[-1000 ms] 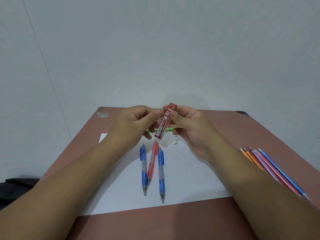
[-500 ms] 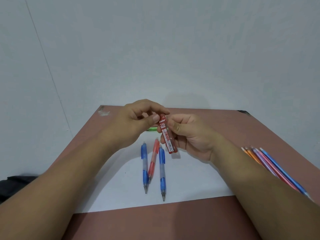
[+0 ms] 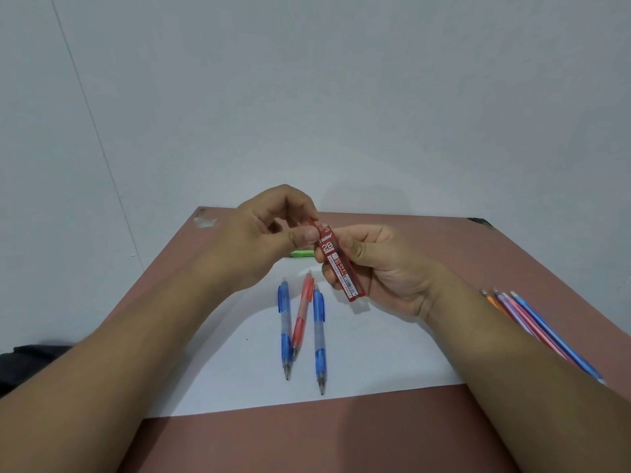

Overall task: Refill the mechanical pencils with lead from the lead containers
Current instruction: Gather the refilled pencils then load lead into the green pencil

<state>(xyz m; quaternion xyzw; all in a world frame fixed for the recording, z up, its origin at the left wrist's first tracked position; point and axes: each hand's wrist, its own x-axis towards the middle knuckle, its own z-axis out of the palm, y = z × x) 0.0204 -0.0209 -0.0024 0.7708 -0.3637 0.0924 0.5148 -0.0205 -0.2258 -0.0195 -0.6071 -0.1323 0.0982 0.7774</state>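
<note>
Your right hand (image 3: pixel 386 268) grips the red lead case (image 3: pixel 338 264) around its middle, thumb across the label and fingers curled behind. The case stands nearly upright above the white sheet (image 3: pixel 375 353), top tilted slightly away and to your left. Your left hand (image 3: pixel 269 237) pinches that top end between thumb and forefinger, the other fingers loosely curled.

The coming move, in my judgement, turns on that top end: the cap sits there, directly between your hands, and the left hand is already on it. Pull along the case's long axis.

Three pencils, two blue (image 3: pixel 285 329) (image 3: pixel 320 339) and one red (image 3: pixel 302 312), lie on the sheet below the case, tips toward you, roughly parallel. The red one touches the left blue near its grip.

Not verifiable: whether the cap is loosened, as your left fingers cover it. A green pencil (image 3: pixel 302 253) shows only in part behind your hands. Further pencils (image 3: pixel 532 322) lie at your right, partly behind your forearm.
</note>
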